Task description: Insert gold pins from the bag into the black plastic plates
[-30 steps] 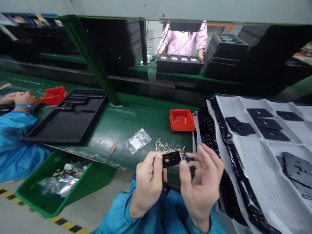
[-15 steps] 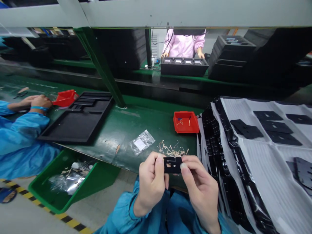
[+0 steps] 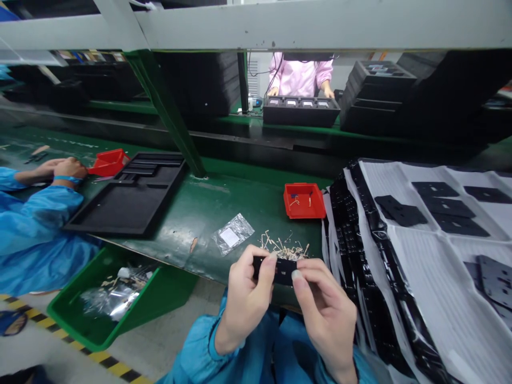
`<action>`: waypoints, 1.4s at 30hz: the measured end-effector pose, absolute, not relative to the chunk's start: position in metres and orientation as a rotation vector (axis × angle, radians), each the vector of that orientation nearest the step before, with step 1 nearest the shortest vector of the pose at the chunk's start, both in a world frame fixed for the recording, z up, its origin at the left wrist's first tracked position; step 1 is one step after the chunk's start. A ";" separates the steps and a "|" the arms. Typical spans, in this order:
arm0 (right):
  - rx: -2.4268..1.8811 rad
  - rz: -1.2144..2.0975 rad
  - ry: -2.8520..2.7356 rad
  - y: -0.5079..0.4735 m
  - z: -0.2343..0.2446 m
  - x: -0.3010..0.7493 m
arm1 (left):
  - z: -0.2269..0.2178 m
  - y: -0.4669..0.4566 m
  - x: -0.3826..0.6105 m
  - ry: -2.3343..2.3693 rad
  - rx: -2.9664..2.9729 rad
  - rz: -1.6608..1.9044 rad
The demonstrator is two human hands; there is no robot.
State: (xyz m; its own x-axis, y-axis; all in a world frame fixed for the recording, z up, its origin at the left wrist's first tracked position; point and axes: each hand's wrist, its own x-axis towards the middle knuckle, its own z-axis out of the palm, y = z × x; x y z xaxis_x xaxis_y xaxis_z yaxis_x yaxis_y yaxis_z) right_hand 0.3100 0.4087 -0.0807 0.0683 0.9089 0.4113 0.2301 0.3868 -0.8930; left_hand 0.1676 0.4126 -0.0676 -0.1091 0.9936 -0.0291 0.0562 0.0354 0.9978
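Between my two hands is a small flat black plate [image 3: 285, 271] with little cut-outs, raised above the bench's near edge. My left hand [image 3: 248, 301] pinches its left end, the thumb lying across the front. At the other end, my right hand [image 3: 326, 314] grips the right edge between thumb and fingers. Just beyond the plate, a loose pile of thin beige pieces [image 3: 283, 246] lies on the green bench [image 3: 240, 189]. A clear plastic bag with a white label [image 3: 233, 233] rests left of the pile.
A red bin [image 3: 304, 201] with a few small parts stands behind the pile. To the right rise stacked trays with white liners [image 3: 424, 256] and black plates. A black tray [image 3: 126, 205], a green waste bin [image 3: 156, 304] and a co-worker's hands [image 3: 68, 168] are at left.
The black plate has turned in my fingers, and its openings look different. My left thumb now reaches further over its face. Both hands have otherwise barely moved.
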 end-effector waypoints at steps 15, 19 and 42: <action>-1.038 0.835 -1.458 0.411 -0.079 0.310 | -0.054 0.415 0.156 1.166 1.080 1.093; -1.116 0.511 -1.539 0.416 -0.086 0.311 | -0.051 0.411 0.153 1.246 1.130 1.085; -1.115 0.605 -1.431 0.408 -0.089 0.315 | -0.052 0.408 0.159 1.133 0.914 1.039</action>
